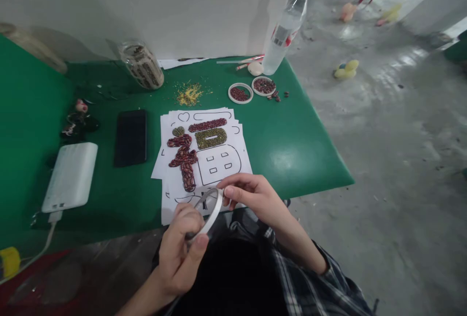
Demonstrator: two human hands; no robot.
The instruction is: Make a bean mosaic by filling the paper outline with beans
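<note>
My left hand (pixel 182 248) grips a roll of white tape (pixel 215 214), held tilted above the front edge of the table. With thumb and fingers closed, my right hand (pixel 251 192) touches the roll's upper edge; whether a loose tape end is pinched there is too small to tell. Just beyond lies a stack of white paper sheets (pixel 239 204). Its top sheet carries outlined shapes, some filled with dark red beans (pixel 188 175) and green beans (pixel 219 137). The large rounded outline with small boxes inside is unfilled.
On the green table (pixel 288 150) are two round lids of red beans (pixel 240 93) (pixel 263 85), yellow crumbs (pixel 189 95), a water bottle (pixel 280 41), a wrapped jar (pixel 142 65), a phone (pixel 130 137) and a white power bank (pixel 70 176) with a cable.
</note>
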